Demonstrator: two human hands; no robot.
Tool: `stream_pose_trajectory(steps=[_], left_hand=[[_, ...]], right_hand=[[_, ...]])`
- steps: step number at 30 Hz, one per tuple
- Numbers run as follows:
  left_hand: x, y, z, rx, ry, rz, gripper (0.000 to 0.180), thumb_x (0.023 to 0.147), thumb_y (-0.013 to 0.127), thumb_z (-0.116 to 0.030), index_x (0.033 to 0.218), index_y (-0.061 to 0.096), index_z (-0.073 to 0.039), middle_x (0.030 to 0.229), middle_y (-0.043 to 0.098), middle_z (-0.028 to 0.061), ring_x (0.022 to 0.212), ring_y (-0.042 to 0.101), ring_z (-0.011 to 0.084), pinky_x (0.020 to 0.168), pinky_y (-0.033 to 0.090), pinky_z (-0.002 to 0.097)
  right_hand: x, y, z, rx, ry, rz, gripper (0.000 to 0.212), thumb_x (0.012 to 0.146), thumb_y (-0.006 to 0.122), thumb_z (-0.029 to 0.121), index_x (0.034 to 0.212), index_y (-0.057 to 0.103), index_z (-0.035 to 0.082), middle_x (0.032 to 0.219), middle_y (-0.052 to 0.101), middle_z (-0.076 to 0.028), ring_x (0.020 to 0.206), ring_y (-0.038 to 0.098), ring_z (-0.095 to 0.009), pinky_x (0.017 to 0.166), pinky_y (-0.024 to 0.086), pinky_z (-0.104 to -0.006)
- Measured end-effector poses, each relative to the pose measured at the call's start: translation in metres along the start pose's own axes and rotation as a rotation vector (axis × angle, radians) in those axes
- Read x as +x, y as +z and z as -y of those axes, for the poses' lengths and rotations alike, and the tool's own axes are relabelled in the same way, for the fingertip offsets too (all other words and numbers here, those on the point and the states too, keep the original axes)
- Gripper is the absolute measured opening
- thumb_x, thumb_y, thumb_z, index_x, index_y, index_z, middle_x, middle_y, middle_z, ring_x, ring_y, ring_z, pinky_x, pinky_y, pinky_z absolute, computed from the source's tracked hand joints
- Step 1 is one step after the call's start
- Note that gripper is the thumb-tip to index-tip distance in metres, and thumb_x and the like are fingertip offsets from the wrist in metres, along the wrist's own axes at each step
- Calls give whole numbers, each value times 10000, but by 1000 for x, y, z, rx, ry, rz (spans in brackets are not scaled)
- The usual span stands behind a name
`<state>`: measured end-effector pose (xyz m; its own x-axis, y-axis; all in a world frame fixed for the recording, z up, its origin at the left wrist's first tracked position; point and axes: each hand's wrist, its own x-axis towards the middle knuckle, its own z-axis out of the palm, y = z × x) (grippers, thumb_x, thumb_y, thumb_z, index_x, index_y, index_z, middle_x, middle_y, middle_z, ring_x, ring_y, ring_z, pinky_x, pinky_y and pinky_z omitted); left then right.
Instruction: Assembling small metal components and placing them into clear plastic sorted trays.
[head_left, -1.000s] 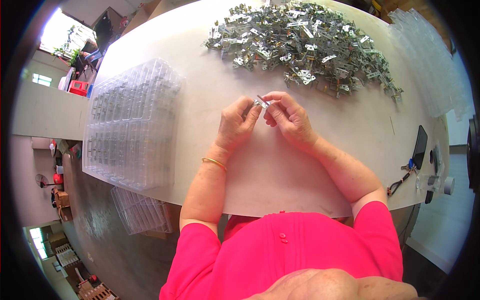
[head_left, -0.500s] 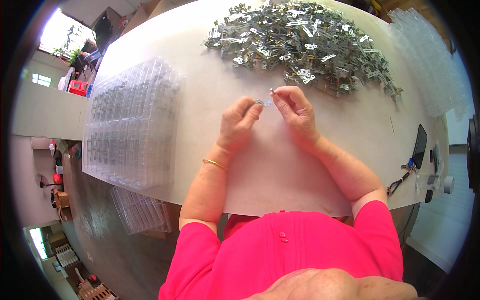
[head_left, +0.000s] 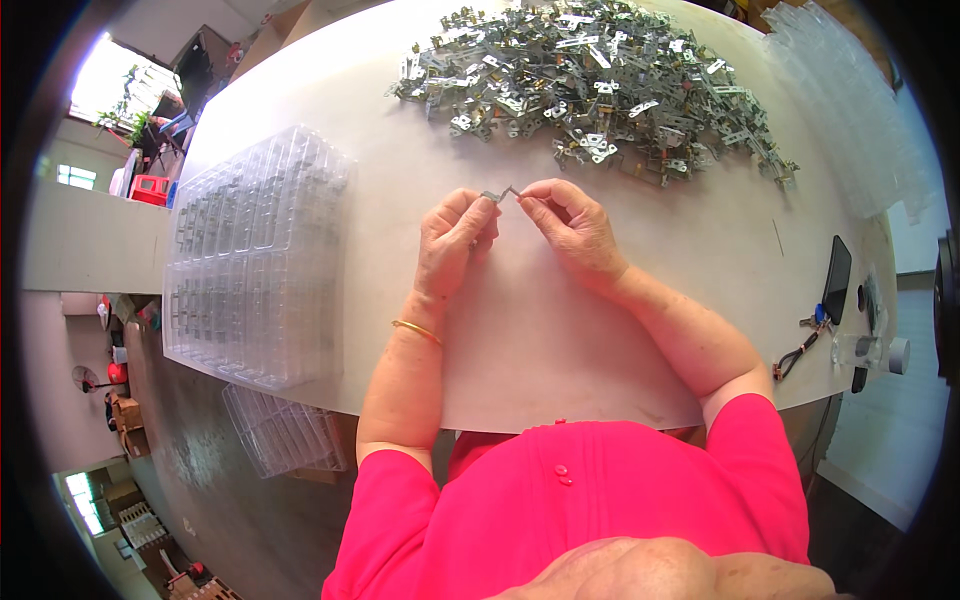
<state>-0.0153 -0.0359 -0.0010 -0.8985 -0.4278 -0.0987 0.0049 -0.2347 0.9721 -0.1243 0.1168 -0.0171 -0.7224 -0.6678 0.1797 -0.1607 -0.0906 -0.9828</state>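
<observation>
My left hand [head_left: 455, 240] is closed, with a small metal bracket [head_left: 490, 196] pinched between thumb and forefinger. Opposite it, my right hand [head_left: 577, 232] pinches a thin dark metal piece [head_left: 513, 191] by its end. The two parts meet or nearly meet in the gap between my fingertips; whether they are joined I cannot tell. Beyond both hands lies a big heap of small metal brackets [head_left: 600, 85], silvery with some brass-coloured bits. To the left of my hands stands a stack of clear plastic trays [head_left: 255, 260] with rows of metal parts inside.
More clear plastic trays [head_left: 850, 110] are stacked at the far right. A phone [head_left: 837, 280], keys on a cord [head_left: 800, 352] and a clear bottle [head_left: 860, 350] lie along the right edge. An empty-looking clear tray [head_left: 285, 430] sits below the table's left front edge.
Both hands have shifted slightly left. The dark piece in my right hand now slants against or close to the bracket in my left, where the parts were farther apart before.
</observation>
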Motion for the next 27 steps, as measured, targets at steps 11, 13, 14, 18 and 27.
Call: stream_pose_trajectory(steps=[11,13,14,18,27], left_hand=[[0,-2,12,485,301,30,131,959,645,-140,892,635,-28,708,569,-44,602,457,34,527,367,207],[-1,-2,10,532,302,30,127,947,657,-125,879,630,-21,703,562,-47,609,448,37,531,366,216],[-2,-1,9,577,305,32,126,935,670,-110,866,624,-14,698,556,-51,617,439,40,535,365,224],[-5,7,4,618,365,33,139,907,700,-91,836,613,-10,661,524,-32,604,414,54,530,362,241],[-1,9,9,799,540,63,160,872,722,-75,798,595,-13,676,552,62,569,461,119,527,406,287]], right_hand=[[0,0,8,115,148,67,148,987,557,61,1125,602,34,904,585,-16,749,576,-83,684,525,-244],[0,0,7,194,155,73,167,998,521,69,1143,580,10,901,590,-26,762,591,-89,698,527,-249],[1,-1,7,194,157,73,167,998,521,69,1143,580,10,901,590,-26,762,591,-89,698,527,-249],[3,-3,8,366,215,111,191,1003,513,121,1133,579,-3,898,599,-32,775,600,-95,715,529,-257],[3,-3,-12,223,15,149,145,981,598,100,1110,617,36,929,623,-9,845,603,-85,772,520,-251]])
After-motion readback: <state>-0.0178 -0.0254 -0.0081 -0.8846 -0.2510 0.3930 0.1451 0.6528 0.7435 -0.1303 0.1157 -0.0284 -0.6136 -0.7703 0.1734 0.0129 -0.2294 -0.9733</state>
